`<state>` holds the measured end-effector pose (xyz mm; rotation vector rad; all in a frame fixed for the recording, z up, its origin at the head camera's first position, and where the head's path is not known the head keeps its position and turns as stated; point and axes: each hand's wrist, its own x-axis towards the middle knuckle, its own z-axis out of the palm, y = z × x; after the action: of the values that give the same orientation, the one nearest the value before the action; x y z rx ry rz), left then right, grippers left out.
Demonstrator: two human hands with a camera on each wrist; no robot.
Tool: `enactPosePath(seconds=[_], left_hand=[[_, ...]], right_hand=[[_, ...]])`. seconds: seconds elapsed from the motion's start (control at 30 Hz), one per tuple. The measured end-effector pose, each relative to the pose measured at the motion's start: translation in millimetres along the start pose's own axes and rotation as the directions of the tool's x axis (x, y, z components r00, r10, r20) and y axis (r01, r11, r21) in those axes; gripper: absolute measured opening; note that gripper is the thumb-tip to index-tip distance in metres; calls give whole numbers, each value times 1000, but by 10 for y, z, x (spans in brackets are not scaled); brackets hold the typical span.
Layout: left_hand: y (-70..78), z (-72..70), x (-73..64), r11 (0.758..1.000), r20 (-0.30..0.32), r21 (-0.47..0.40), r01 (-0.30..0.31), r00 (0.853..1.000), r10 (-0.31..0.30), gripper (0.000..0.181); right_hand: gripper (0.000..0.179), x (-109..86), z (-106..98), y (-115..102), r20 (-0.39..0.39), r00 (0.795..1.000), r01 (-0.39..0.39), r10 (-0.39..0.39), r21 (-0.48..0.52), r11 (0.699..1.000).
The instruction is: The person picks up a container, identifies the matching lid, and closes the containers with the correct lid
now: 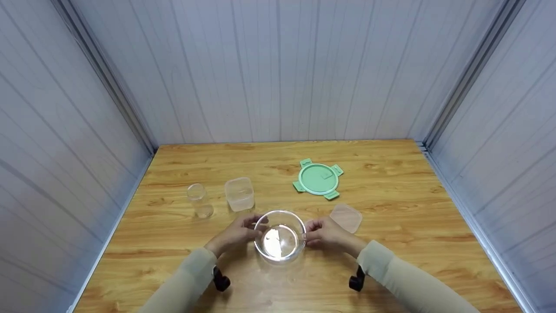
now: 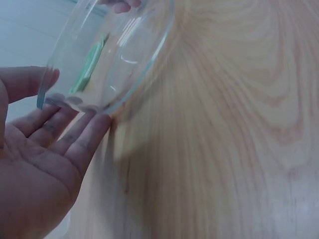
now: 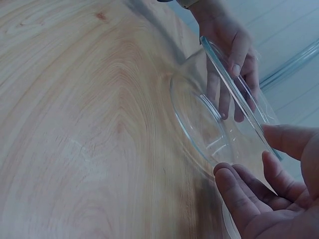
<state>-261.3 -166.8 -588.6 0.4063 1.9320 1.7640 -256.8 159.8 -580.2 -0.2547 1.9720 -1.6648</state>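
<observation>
A round clear glass bowl stands upright near the front middle of the table, held from both sides. My left hand grips its left side. In the left wrist view the thumb lies at the rim and the other fingers press the outer wall. On the opposite side, my right hand holds the bowl, its thumb at the rim and fingertips against the glass lower down. Just beyond the right hand lies a translucent square lid. Whether the bowl's base touches the table is hard to tell.
Behind the bowl lies a green round lid with flaps around it. A clear square plastic container and a clear drinking glass stand to the left. Pale panel walls enclose the wooden table at back and sides.
</observation>
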Motion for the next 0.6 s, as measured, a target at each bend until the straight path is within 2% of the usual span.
enactPosePath(seconds=[0.13,0.37,0.6], left_hand=[[0,-9,-7,999,20,-31,20,1000,-19,62],[1,-24,-11,998,9,-41,38,999,-38,61],[-9,-10,-24,998,16,-49,46,999,-46,60]], right_hand=[[22,4,1,-11,1,1000,-6,6,11,1000],[22,22,5,-34,4,1000,-1,1,65,998],[16,-10,16,-54,-38,999,-24,25,21,999]])
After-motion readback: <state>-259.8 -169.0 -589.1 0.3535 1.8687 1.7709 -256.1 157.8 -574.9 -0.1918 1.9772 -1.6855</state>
